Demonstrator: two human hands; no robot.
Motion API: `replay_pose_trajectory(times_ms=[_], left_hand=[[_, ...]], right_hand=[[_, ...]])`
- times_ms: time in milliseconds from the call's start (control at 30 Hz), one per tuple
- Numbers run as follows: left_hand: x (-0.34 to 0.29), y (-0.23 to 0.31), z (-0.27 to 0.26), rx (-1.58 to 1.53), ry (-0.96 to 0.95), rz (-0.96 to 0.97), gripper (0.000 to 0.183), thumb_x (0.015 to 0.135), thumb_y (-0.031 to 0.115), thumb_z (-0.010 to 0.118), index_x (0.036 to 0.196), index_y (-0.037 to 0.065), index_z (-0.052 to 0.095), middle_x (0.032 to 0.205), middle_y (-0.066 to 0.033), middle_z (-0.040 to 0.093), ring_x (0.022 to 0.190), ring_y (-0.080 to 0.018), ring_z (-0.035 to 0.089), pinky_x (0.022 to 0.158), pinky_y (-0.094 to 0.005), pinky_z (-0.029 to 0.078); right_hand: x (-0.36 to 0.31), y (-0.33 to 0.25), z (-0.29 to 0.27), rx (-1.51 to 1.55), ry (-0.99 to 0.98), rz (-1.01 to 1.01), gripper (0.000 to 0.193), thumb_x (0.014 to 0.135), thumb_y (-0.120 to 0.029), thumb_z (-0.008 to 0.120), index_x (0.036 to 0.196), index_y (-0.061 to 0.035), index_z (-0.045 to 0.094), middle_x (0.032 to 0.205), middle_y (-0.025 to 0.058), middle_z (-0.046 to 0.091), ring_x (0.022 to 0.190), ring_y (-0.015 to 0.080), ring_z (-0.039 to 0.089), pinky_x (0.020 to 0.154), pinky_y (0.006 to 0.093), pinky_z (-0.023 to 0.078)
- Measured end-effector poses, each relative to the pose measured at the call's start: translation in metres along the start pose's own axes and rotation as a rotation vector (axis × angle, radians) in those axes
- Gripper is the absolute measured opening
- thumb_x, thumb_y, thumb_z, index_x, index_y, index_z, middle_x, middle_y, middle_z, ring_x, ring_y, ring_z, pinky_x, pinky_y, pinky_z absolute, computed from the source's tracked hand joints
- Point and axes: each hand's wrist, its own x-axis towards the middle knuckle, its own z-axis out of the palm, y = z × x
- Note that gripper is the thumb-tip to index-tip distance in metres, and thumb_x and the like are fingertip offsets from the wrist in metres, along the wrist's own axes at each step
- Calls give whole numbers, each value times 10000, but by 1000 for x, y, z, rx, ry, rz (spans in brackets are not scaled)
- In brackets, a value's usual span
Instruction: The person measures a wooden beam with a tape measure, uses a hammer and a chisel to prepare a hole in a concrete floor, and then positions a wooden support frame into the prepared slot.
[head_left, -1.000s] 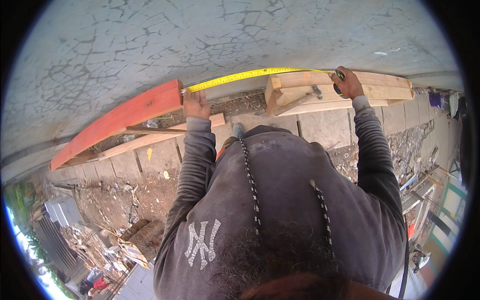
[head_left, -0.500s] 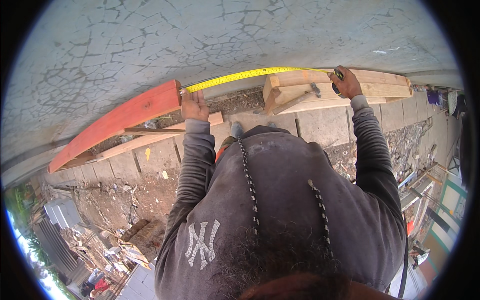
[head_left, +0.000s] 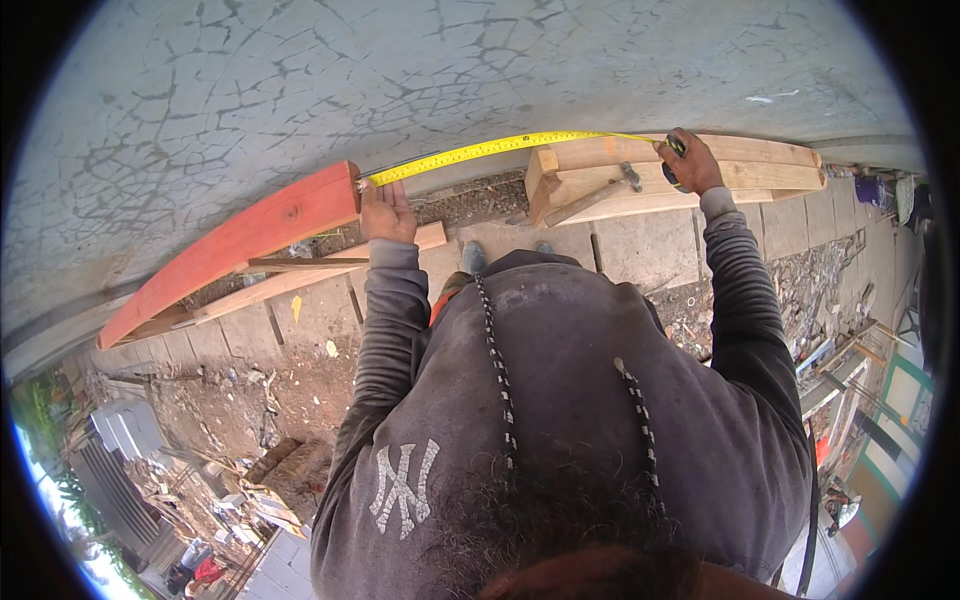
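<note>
L hand [head_left: 388,215] is up by the right end of the red board [head_left: 235,245], w/ its fingers at the tip of the yellow tape [head_left: 500,148]. Can't tell if they pinch it or just prop it. R hand [head_left: 695,163] has its fingers wrapped round the tape case [head_left: 676,145], by the pale wood frame [head_left: 745,175]. The tape runs b/w the hands, next to the grey wall [head_left: 450,70]. If the L fingers slip, the tip could come loose & the tape could zip back fast & nip the R fingers. If it sags or bends, its marks could read wrong. The hammer [head_left: 590,202] lies on the pale wood frame, so a bump could knock it off.
</note>
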Motion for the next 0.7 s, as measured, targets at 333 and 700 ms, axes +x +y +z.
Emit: replay_pose_trajectory(times_ms=[333,700], left_hand=[[-2,3,0,42,-20,7,342,1103,223,502,1355,-10,502,1361,-137,596,1266,-240,592,1102,-373,520],[-60,-14,3,315,-234,-217,287,1086,251,561,1235,6,574,1219,-139,662,1124,-240,671,987,-397,586]], right_hand=[[-5,-9,-13,35,-109,21,465,906,-481,704,1007,-34,629,914,226,687,879,396,673,806,457,516],[-84,3,-38,86,-789,17,604,764,-578,812,870,-12,626,758,104,607,722,217,581,662,372,466]])
